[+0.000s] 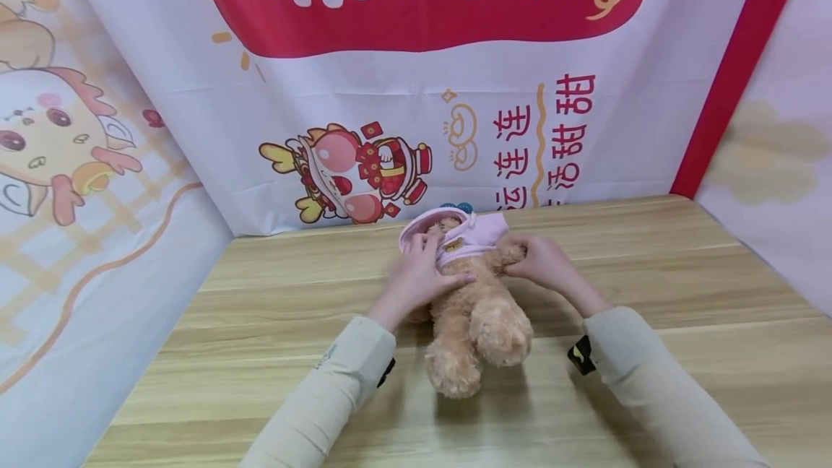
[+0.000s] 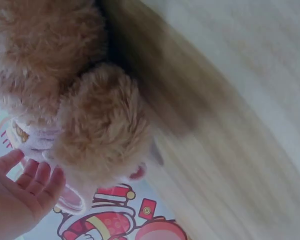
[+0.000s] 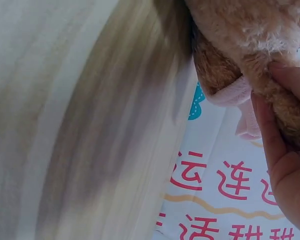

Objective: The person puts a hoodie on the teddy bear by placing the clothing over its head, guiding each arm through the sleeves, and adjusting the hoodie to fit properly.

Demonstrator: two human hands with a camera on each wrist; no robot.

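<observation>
A light-brown teddy bear (image 1: 468, 302) lies on its back on the table, its feet toward me. It has a pale pink hooded top (image 1: 477, 237) bunched around its upper body, and the hood partly covers its head. My left hand (image 1: 419, 276) rests at the bear's side by the hood, with the thumb across the belly. Seen from the left wrist, its fingers (image 2: 37, 180) are loosely bent and spread beside the top. My right hand (image 3: 290, 170) pinches the bear's arm (image 3: 272, 95) between thumb and fingers.
The wood-grain table (image 1: 279, 352) extends around the bear. Behind it hangs a white and red printed cloth (image 1: 390, 107); another patterned cloth (image 1: 97, 186) stands along the left side. A dark item (image 1: 581, 354) shows at the right cuff.
</observation>
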